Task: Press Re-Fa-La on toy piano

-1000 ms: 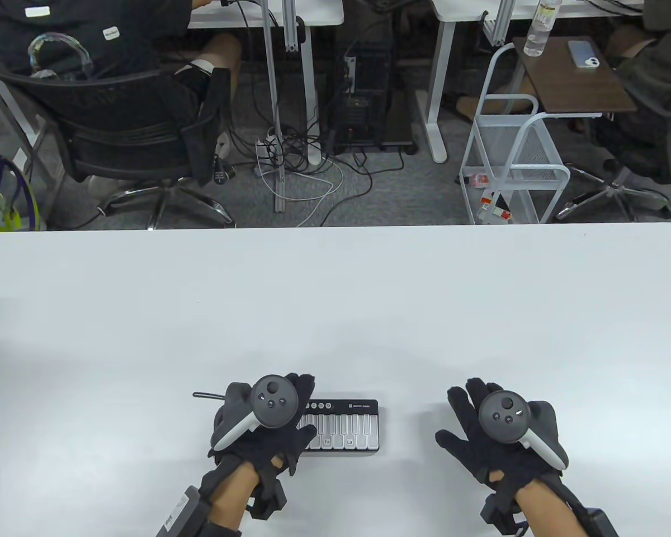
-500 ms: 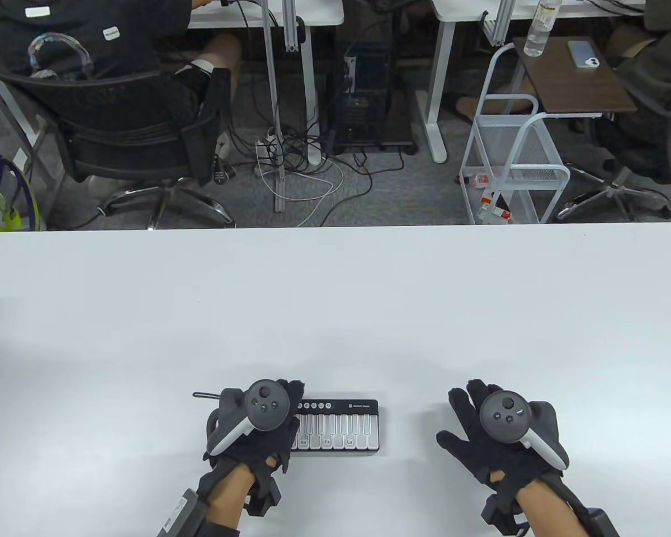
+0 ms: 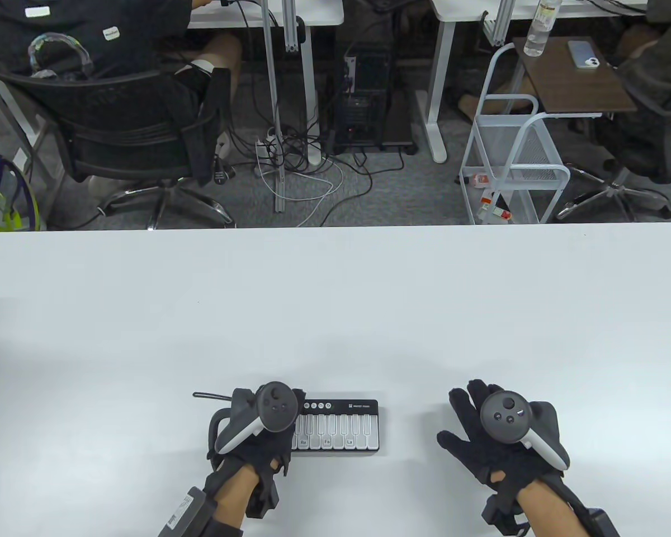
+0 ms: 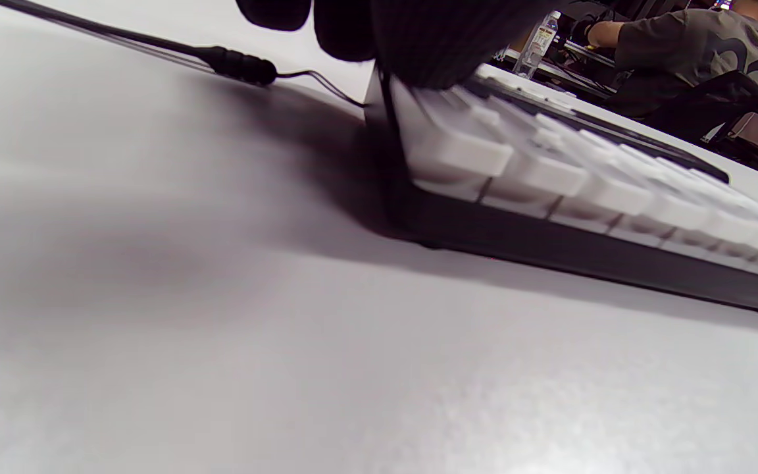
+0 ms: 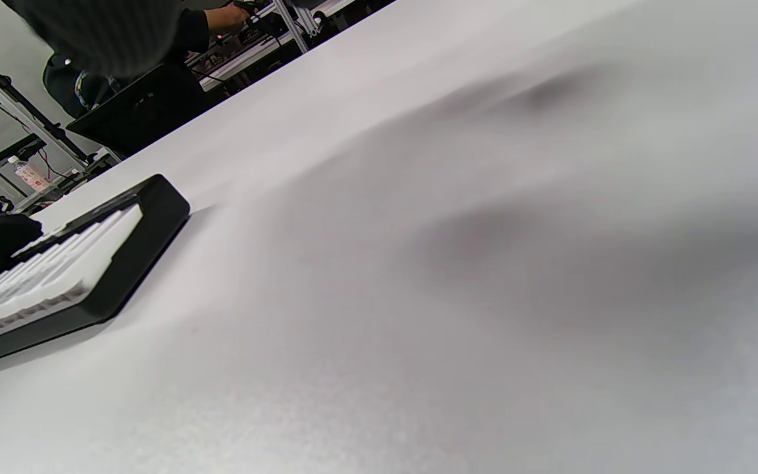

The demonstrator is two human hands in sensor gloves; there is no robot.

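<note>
A small black toy piano with white keys (image 3: pixel 335 426) sits near the front edge of the white table (image 3: pixel 335 313). The gloved left hand (image 3: pixel 257 433) covers its left end; its grip is hidden. The gloved right hand (image 3: pixel 500 436) rests flat, fingers spread, well apart.

- The left hand (image 3: pixel 257 433) covers the left end of the toy piano (image 3: pixel 341 428); the keys to its right lie uncovered
- Bare table (image 3: pixel 335 313) separates piano and right hand (image 3: pixel 497 436)
- A thin cable (image 3: pixel 209 396) lies left of the piano
</note>
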